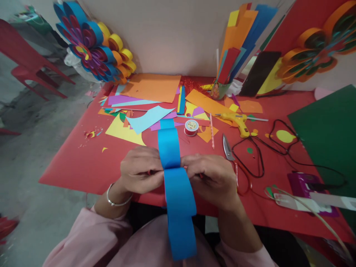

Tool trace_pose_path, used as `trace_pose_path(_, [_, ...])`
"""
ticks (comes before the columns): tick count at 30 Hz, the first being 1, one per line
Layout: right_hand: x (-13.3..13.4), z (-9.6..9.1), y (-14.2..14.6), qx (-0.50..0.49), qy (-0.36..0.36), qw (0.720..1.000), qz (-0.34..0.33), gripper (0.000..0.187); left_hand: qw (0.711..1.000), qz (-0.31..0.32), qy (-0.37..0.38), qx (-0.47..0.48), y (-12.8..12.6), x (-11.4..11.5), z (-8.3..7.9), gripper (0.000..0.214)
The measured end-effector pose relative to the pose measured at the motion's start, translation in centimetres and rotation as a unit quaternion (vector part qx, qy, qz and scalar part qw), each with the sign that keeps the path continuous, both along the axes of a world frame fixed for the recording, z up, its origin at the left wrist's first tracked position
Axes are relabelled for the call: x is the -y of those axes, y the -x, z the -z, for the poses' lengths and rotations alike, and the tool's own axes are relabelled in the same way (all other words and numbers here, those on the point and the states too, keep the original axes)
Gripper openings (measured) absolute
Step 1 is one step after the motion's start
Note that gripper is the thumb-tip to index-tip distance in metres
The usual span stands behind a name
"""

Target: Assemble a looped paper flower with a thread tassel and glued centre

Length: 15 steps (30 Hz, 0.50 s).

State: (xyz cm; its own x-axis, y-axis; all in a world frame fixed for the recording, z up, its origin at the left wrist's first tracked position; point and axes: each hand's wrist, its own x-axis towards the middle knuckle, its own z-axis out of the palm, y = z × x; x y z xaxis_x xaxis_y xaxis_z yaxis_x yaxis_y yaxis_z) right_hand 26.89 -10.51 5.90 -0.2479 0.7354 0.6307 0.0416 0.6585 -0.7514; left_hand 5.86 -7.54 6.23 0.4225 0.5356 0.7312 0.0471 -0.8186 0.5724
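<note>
Both my hands pinch a long blue paper strip (177,193) at its middle, above the near edge of the red table (72,163). My left hand (140,170), with a silver bangle at the wrist, grips the strip's left edge with closed fingers. Closed in the same way, my right hand (214,178) holds the right edge. The strip bulges away over the table and hangs down over my lap. Something thin and red shows between my fingers; I cannot make it out.
A red thread spool (191,127), scissors (228,148), a yellow glue gun (236,120) with its black cord, and coloured paper scraps (147,118) lie beyond my hands. Paper flowers (91,44) stand back left, upright paper strips (239,37) at the back, and a green sheet (328,137) lies right.
</note>
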Motion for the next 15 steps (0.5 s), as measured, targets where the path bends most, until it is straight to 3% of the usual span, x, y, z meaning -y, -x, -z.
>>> trace_pose_path(8, [0.00, -0.01, -0.07, 0.009, 0.003, 1.000, 0.002, 0.021, 1.000, 0.011, 0.009, 0.017, 0.01, -0.04, 0.18, 0.016])
trace_pose_path(15, [-0.02, 0.09, -0.02, 0.002, 0.000, 1.000, -0.002, 0.020, 1.000, 0.006, -0.003, 0.019, -0.04, -0.11, 0.23, 0.020])
